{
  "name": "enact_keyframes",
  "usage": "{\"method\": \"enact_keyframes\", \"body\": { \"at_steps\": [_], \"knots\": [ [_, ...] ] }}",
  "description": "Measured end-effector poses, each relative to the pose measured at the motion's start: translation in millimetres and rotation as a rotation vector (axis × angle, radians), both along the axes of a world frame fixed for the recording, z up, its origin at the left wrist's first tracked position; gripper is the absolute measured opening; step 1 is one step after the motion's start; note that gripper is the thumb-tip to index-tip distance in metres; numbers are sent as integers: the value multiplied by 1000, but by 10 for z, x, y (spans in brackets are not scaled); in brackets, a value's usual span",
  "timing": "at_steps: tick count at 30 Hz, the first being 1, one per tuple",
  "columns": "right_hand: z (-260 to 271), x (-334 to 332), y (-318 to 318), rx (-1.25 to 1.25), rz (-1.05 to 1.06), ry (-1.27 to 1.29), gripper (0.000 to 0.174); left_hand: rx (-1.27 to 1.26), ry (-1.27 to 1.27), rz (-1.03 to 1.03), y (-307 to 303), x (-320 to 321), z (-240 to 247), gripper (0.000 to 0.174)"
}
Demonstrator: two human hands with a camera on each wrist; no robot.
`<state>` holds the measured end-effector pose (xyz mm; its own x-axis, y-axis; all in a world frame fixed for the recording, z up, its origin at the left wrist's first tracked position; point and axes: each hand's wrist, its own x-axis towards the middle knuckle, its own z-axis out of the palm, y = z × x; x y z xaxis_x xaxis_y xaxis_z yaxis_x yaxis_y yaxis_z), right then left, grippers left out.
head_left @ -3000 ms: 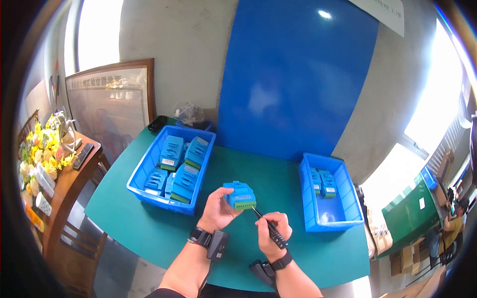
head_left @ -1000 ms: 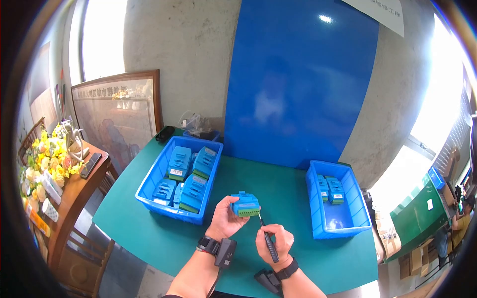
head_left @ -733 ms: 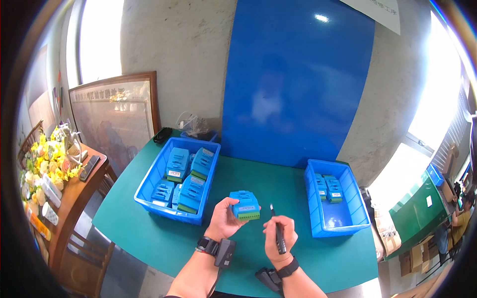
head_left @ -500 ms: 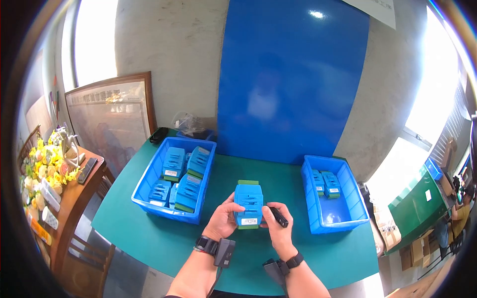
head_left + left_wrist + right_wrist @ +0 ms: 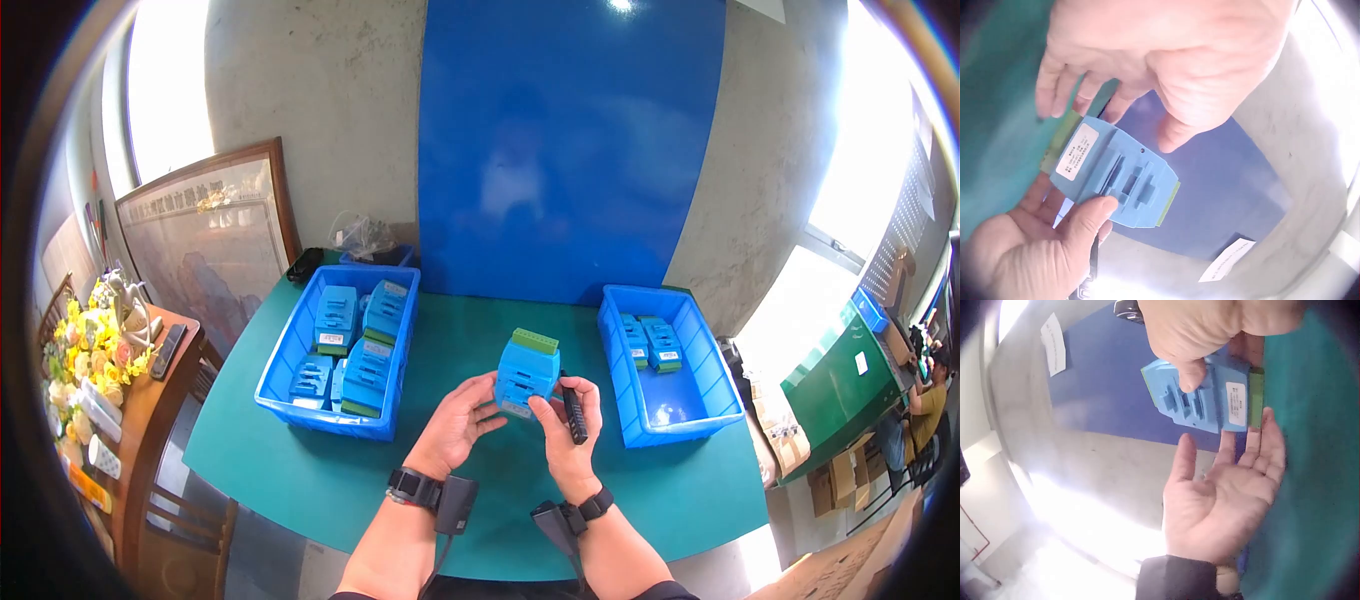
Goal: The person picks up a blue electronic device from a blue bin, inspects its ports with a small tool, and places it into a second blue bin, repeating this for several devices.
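Bearing the module [image 5: 527, 378] is the function of the right hand [image 5: 572, 440] alone: its thumb presses the slotted face and its grip also retains the black tool [image 5: 574, 412]. The left hand [image 5: 452, 428], which held the module one second ago, has released it; its grip is wide, fingers spread beside the housing, contact uncertain. The tool tip, then at the green terminal strip [image 5: 535, 341], is withdrawn, and the module is turned with that strip pointing away from the person. This suggests that work on the terminals has paused. The module is raised above the table [image 5: 490, 530], between two containers. The left bin [image 5: 322, 421] contains at least five modules [image 5: 336, 314], closely packed; the right bin [image 5: 684, 428] contains two, side by side at its far end.
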<state>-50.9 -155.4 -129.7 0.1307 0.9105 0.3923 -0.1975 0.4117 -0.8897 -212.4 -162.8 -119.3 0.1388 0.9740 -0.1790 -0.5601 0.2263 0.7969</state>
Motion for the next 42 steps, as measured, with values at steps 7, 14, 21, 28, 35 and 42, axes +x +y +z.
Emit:
{"method": "enact_keyframes", "body": {
  "at_steps": [7, 14, 21, 28, 35, 42],
  "knots": [
    [88, -31, -104, 327, -148, -453, 45, 46, -398, -288, 4, 13, 30, 75],
    [175, -74, -141, 429, -177, -574, 44, 71, -534, -197, -5, -21, 59, 62],
    [242, -43, -271, 202, 42, -261, 17, 69, -416, 139, 48, -54, -77, 46],
    [277, 2, -342, 80, 114, -251, 34, 93, -330, 208, 75, -43, -124, 39],
    [257, -16, -321, 81, 128, -305, 26, 92, -328, 235, 72, -21, -120, 42],
    [163, -58, -312, 141, 209, -347, 15, 141, -315, 290, 36, 8, -75, 63]
  ]
}}
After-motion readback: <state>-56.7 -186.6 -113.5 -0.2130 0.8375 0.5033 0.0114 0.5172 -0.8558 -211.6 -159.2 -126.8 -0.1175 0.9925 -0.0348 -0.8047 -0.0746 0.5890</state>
